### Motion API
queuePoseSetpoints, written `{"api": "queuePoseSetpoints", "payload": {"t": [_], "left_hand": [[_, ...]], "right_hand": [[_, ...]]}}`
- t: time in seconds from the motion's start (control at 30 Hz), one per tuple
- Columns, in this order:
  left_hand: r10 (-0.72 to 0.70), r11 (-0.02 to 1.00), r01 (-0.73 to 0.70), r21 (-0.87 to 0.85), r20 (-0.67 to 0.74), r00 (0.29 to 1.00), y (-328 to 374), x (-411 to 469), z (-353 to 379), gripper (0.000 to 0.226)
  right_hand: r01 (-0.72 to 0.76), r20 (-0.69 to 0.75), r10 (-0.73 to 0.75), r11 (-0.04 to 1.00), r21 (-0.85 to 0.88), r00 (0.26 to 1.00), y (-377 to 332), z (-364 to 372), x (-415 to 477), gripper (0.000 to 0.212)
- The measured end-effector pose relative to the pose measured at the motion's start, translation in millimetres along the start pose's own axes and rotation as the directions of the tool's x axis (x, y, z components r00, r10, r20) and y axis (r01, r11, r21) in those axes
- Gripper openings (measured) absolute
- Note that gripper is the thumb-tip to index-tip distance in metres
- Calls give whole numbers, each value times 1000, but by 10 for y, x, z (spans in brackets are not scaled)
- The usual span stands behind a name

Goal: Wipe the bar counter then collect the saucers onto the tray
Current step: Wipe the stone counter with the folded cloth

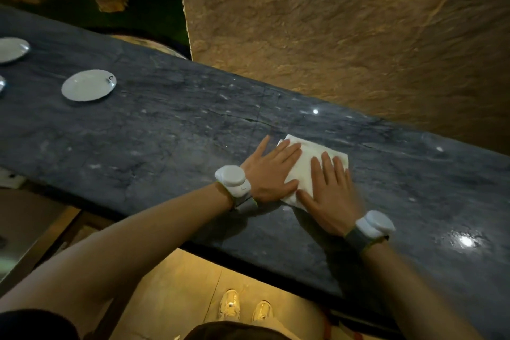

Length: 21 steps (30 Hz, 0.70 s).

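Note:
A folded white cloth [309, 165] lies flat on the dark grey stone bar counter [165, 135]. My left hand [271, 171] presses on the cloth's left part with fingers spread. My right hand [329, 190] presses flat on its right part. Both wrists wear white bands. A white saucer [88, 85] sits on the counter far to the left. A second saucer [12, 50] lies beyond it at the left edge, and the rim of a third saucer [1, 85] just shows there. No tray is in view.
A rough golden stone pillar [345, 36] rises right behind the counter. The counter's near edge runs diagonally above a tiled floor [179, 284], where my white shoes [244, 308] stand. A lower work surface [24, 223] shows at the bottom left.

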<state>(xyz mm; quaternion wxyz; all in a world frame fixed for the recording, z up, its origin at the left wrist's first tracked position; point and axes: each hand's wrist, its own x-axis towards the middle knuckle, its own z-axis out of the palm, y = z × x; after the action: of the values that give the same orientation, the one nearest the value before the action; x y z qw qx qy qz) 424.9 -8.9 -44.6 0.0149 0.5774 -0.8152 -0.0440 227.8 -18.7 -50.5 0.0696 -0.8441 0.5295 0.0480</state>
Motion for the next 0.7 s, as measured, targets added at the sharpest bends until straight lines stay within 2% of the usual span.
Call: {"api": "queuePoseSetpoints", "payload": {"t": [0.17, 0.4, 0.6, 0.7], "left_hand": [[-72, 997, 71, -37, -27, 997, 366, -490, -59, 78], [-167, 985, 166, -47, -29, 985, 628, -769, -56, 75], [-136, 989, 136, -49, 6, 991, 549, -719, -54, 80], [-94, 994, 94, -61, 11, 996, 348, -561, -19, 80]], "right_hand": [[83, 12, -84, 995, 54, 996, 1, 71, -404, 89], [180, 12, -180, 984, 16, 984, -11, 43, -654, 90], [197, 26, -197, 980, 9, 980, -38, -12, -643, 90], [145, 46, -145, 989, 4, 988, -83, -14, -481, 89]]}}
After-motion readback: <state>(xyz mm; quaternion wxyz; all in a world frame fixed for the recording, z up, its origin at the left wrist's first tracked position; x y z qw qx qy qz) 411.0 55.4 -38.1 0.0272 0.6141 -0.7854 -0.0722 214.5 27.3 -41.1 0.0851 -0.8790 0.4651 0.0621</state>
